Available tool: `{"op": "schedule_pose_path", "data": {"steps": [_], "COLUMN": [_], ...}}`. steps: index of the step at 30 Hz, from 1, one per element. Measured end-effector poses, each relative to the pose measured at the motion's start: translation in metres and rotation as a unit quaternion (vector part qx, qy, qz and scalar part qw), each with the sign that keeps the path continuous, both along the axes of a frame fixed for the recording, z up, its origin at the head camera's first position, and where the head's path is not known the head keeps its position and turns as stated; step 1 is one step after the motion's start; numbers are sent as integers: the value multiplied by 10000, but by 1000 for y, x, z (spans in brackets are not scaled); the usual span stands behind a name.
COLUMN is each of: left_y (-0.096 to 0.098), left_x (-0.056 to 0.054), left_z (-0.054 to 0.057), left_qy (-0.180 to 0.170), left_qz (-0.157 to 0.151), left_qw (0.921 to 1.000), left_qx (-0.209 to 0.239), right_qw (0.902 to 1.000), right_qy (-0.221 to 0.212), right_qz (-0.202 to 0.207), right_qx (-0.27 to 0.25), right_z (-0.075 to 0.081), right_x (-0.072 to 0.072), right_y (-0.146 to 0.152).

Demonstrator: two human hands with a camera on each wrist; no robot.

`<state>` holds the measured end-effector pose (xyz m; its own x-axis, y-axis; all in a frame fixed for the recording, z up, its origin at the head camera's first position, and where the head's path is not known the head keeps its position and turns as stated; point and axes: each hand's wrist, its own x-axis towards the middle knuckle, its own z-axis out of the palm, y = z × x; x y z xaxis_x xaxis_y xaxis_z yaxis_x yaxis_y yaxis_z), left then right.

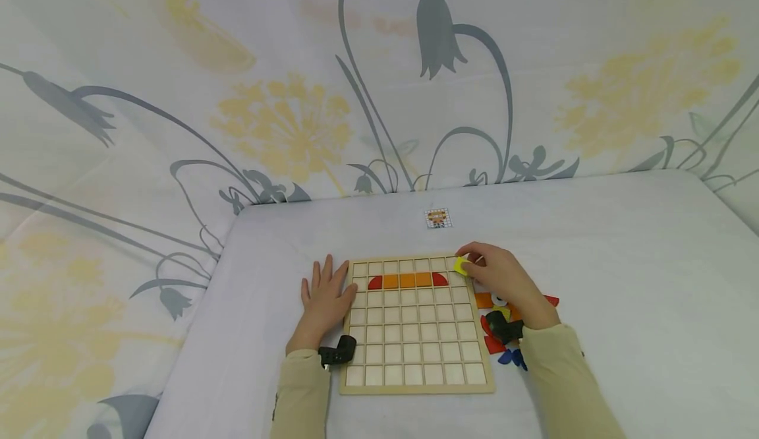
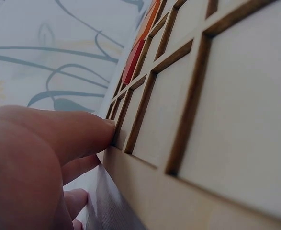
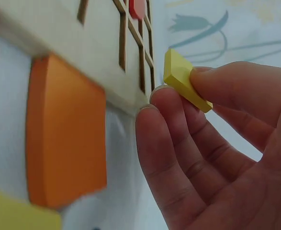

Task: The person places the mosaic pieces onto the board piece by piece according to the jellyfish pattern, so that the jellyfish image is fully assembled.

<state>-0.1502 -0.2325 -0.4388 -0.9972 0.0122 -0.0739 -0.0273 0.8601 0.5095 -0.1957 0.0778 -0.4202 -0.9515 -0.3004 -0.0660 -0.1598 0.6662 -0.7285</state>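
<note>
A wooden grid board (image 1: 417, 389) lies flat on the white surface. Its second row holds three orange square tiles (image 1: 407, 281) between two red rounded tiles (image 1: 375, 283). At the board's upper left edge my left hand (image 1: 323, 304) lies with fingers spread, the thumb touching the frame; the left wrist view shows this thumb (image 2: 85, 134) close. Over the upper right corner my right hand (image 1: 498, 274) pinches a yellow tile (image 3: 183, 79) between thumb and fingers. That tile is held tilted, above the board's cells.
Loose orange, red, yellow and blue tiles (image 1: 494, 345) lie along the board's right side, partly under my right wrist. Beyond the board is a small pattern card (image 1: 438, 218). A flower-printed cloth (image 1: 379, 96) rises behind the white surface (image 1: 640, 281).
</note>
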Motion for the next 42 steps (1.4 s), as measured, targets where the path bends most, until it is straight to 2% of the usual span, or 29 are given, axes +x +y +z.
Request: {"op": "schedule_pose_path", "data": {"steps": [12, 19, 28, 36, 42], "left_y": [0, -2, -2, -2, -2], "left_x": [1, 1, 0, 1, 0], "left_z": [0, -1, -1, 0, -1], "left_qy": [-35, -52, -21, 15, 8], "left_qz": [16, 33, 30, 66, 66], "left_qw": [10000, 10000, 9998, 9998, 9999], "left_qx": [54, 43, 177, 192, 153], "right_qw": [9982, 9931, 9891, 9867, 9852], "right_qy": [280, 690, 765, 591, 549], "right_qz": [481, 931, 1260, 1502, 1620], "right_qx": [-236, -189, -68, 183, 128], "right_z": [-3, -5, -4, -1, 1], "right_x": [7, 13, 18, 21, 21], "right_y": [-33, -56, -77, -98, -115]}}
